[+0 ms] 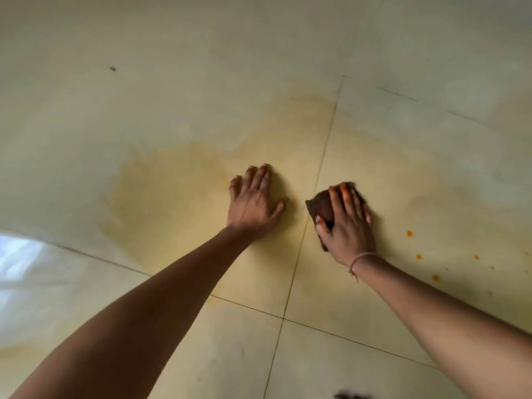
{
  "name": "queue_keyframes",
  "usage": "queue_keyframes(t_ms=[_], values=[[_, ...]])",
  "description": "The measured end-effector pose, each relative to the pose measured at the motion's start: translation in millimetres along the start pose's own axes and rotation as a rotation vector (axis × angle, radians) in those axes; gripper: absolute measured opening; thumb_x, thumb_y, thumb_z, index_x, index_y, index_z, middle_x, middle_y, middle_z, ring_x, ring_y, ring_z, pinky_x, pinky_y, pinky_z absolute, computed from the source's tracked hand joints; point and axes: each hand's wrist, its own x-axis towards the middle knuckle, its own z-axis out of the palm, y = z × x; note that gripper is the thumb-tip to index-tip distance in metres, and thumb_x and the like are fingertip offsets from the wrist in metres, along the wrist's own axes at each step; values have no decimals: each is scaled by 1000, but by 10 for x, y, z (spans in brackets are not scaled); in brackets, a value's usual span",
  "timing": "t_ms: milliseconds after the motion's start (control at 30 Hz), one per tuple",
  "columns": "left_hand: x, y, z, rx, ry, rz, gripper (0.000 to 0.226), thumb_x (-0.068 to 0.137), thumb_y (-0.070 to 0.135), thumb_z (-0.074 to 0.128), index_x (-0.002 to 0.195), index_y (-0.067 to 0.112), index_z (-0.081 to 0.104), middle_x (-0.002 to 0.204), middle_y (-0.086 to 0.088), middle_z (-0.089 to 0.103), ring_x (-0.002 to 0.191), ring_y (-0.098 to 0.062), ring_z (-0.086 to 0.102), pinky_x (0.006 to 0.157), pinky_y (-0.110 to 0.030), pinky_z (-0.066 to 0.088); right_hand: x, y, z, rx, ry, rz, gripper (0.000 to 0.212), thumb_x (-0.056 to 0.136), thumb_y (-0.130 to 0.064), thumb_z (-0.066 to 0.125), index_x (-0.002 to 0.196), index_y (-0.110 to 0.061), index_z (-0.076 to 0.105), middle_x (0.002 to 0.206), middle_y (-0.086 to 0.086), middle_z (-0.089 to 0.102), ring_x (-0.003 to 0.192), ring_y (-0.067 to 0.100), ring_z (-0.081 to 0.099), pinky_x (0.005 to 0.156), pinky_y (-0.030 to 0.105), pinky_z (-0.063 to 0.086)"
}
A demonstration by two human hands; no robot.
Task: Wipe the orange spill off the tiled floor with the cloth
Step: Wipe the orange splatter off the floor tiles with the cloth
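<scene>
A pale orange-yellow smear (161, 197) spreads wide over the cream tiled floor (115, 82), reaching across the grout line to the right tile. Several small bright orange drops (409, 233) lie at the right. My right hand (347, 226) presses flat on a dark brown cloth (321, 207), which shows by the thumb and under the fingers just right of the grout line. My left hand (254, 204) rests palm down on the smeared tile, fingers spread, holding nothing. A thin pink thread circles my right wrist.
Grout lines (299, 249) cross below my hands. Bright window glare (20, 254) reflects on the left tile. A small dark speck (112, 68) lies far up left, and a dark shape (349, 395) pokes in at the bottom edge.
</scene>
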Motion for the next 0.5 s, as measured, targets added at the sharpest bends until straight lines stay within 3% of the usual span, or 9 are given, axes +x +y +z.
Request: queue_keyframes(t_ms=[67,167,233,367,500], values=[[25,23,112,55,29,-13,80,91,61,28,151,10,15,159,-6,17,147,-23,6,117,-47,5,-173,41,91,45,59,73,75,85,-55,32,152,-22,24,161,7,19,149,24,13,119,44,12],[13,18,130,78,31,-5,82,91,63,23,151,8,14,159,-8,16,147,-25,6,118,-48,3,-893,235,201,38,29,-47,76,86,-56,37,153,-23,21,162,5,16,149,23,14,117,46,19],[7,48,99,99,18,-17,81,92,62,22,151,6,15,159,-10,17,146,-26,6,117,-48,4,-842,446,149,39,-6,-87,78,85,-57,36,153,-23,22,162,5,15,149,24,15,115,49,23],[17,66,131,150,15,-18,79,92,60,24,148,4,22,157,-11,22,144,-29,13,115,-51,11,-216,493,32,77,71,210,78,83,-57,27,152,-21,25,161,6,17,148,24,14,116,46,18],[10,99,94,147,26,-30,79,90,56,25,148,3,22,156,-14,21,144,-31,12,115,-52,11,-892,495,193,91,100,171,77,84,-54,38,152,-21,27,161,6,20,147,26,20,113,47,25]])
